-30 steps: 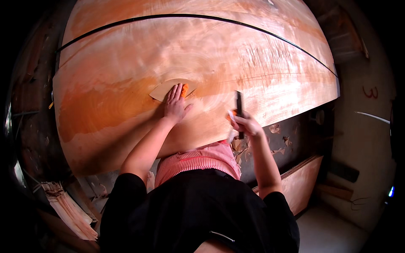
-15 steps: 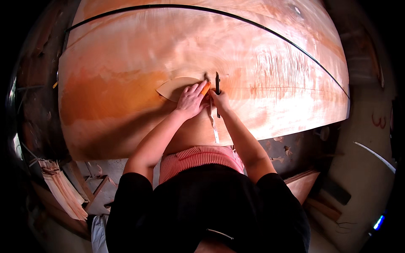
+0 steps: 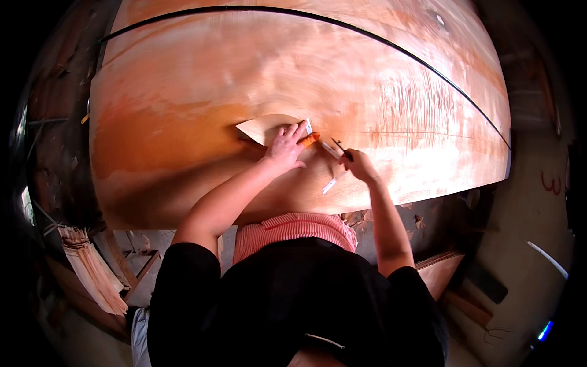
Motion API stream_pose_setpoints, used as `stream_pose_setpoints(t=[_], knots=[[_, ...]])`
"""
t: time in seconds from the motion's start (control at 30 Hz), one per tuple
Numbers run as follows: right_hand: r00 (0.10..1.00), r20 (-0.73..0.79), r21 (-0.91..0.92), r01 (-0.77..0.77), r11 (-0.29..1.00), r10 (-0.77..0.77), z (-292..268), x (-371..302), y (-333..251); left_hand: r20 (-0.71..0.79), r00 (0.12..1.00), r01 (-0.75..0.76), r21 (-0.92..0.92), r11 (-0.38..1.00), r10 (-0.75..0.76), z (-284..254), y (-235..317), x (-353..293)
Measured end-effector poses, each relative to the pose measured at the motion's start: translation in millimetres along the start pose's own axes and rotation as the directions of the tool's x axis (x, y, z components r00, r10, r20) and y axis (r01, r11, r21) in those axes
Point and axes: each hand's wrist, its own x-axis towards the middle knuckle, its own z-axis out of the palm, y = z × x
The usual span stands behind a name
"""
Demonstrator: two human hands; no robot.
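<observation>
Just above centre frame, we see a left hand (image 3: 285, 148), thumb apart, flat on a leaf-shaped wooden piece (image 3: 260, 128). To its right, the right hand's (image 3: 362, 166) fingers clamp a dark tool (image 3: 347, 154).

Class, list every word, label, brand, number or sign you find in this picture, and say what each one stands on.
Red mark, on the pale surface at the right: a single curved character, not copied out here.
White strip near the right hand: any print is too small to read.
No other writing can be made out.
</observation>
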Motion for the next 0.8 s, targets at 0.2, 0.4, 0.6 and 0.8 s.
stream_pose_setpoints(t=[0.2, 0.4, 0.6, 0.8], knots=[[0.991, 0.132, 0.445, -0.062, 0.893, 0.003, 1.9, -7.8, -42.1, -0.293, 0.954, 0.001, -0.213, 0.977, -0.065, 17.9, -11.9, -27.2], [0.986, -0.015, 0.639, 0.138, 0.757, -0.167, 74.6, 49.4, -103.9, -0.361, 0.885, 0.207, -0.264, 0.942, -0.296, 19.4, -27.8, -72.1], [0.999, -0.044, 0.537, -0.001, 0.844, 0.029, 104.8, 93.1, -124.8, -0.351, 0.816, 0.309, -0.406, 0.860, -0.459, 12.0, -39.6, -72.0], [0.999, -0.019, 0.459, -0.021, 0.888, 0.033, 106.1, 91.0, -128.4, -0.304, 0.894, 0.315, -0.097, 0.944, -0.329, 5.6, -58.2, -48.3]])
